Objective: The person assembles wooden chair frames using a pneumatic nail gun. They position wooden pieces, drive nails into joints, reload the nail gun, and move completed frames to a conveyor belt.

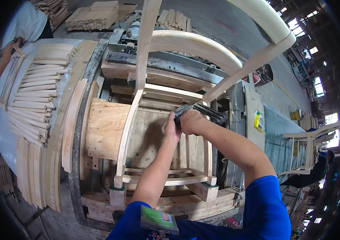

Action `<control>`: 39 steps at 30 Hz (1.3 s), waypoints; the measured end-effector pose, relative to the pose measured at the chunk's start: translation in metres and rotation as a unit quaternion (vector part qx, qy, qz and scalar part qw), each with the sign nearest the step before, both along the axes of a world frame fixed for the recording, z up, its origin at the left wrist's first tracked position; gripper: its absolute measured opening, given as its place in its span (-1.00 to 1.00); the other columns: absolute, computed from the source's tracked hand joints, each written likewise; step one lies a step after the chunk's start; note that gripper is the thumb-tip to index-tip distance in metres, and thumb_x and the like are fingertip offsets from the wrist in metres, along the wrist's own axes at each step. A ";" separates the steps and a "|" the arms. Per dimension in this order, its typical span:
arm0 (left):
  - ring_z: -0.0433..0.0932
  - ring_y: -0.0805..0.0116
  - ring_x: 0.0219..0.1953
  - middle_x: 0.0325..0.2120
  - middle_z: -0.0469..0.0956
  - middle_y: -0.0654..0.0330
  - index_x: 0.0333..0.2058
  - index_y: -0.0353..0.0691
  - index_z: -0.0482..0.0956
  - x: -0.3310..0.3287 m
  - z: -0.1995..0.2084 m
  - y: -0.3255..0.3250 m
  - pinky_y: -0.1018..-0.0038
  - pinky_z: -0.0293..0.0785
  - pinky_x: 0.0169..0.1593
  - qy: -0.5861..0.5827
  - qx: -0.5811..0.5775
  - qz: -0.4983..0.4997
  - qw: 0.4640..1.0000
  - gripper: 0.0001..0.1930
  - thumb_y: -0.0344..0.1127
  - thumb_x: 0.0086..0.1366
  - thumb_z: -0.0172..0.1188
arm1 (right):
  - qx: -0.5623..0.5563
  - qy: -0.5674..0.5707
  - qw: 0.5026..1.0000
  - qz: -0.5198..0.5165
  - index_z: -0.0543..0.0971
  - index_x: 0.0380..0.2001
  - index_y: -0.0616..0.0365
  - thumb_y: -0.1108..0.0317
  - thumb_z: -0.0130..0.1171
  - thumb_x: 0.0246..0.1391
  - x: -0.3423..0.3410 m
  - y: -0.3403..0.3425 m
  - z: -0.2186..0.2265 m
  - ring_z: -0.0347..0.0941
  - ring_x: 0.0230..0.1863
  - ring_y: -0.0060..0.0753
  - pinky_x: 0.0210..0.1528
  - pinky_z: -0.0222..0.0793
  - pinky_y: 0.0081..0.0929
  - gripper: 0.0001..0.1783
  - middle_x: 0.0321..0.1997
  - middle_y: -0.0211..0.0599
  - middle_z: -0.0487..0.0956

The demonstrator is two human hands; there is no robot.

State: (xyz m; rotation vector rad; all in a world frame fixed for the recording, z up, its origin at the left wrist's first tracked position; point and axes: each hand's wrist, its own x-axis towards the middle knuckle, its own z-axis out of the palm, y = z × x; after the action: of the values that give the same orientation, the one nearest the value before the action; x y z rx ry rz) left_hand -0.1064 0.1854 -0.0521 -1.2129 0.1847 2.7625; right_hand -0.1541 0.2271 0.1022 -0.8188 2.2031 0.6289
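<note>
A pale wooden chair frame (143, 56) stands in front of me, its curved back rails rising at the far side and its seat rails low near me. My right hand (192, 121) is closed around a black nail gun (212, 113), whose long body points right, beside the right rear post. My left hand (171, 129) is closed against the same tool from the left, its fingers partly hidden. Both hands are over the seat opening, close to the rear seat rail (174, 91). The tool's tip is hidden, so I cannot tell whether it touches the wood.
The chair sits on a wooden-block jig (110, 124). To the left, a table holds piles of slats (36, 92) and long boards (74, 124), with another person (30, 24) beside it. Stacked boards (94, 16) stand behind. At right are a glass-like sheet (278, 136) and another chair (310, 148).
</note>
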 end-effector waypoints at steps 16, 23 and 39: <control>0.64 0.28 -0.16 -0.17 0.67 0.22 -0.03 -0.12 0.60 0.021 0.019 -0.013 0.20 0.62 -0.06 0.070 -0.017 -0.090 0.993 -0.62 0.05 0.42 0.23 | 0.042 -0.006 0.999 0.033 0.67 0.04 0.33 0.22 0.24 0.11 0.014 0.005 0.028 0.41 0.32 0.01 0.26 0.44 -0.23 -0.51 0.22 0.03 0.58; 0.67 0.36 -0.24 -0.27 0.70 0.25 -0.11 -0.01 0.64 0.046 0.007 -0.041 0.18 0.63 -0.15 0.096 -0.046 -0.309 0.945 -0.38 0.40 0.46 -0.16 | 0.031 -0.001 0.971 0.238 0.33 0.31 0.54 0.35 0.11 0.24 0.053 0.025 0.021 0.67 0.01 0.15 0.01 0.62 -0.16 -0.36 0.40 0.41 0.29; 0.68 0.32 -0.28 -0.36 0.68 0.32 -0.24 0.04 0.63 -0.026 -0.002 -0.085 0.28 0.63 -0.19 0.099 -0.021 0.060 0.993 -0.55 0.08 0.44 -0.24 | 0.019 0.165 0.894 0.417 0.47 0.20 0.07 0.29 0.05 0.32 -0.007 -0.066 0.010 0.59 -0.05 -0.37 -0.05 0.32 -0.38 -0.59 0.45 -0.16 0.36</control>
State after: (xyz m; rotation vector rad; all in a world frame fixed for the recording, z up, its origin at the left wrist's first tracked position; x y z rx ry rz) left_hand -0.1326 0.1001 -0.0539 -0.9879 0.1953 2.9966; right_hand -0.1611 0.1608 0.1124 -1.7688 2.0412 1.2881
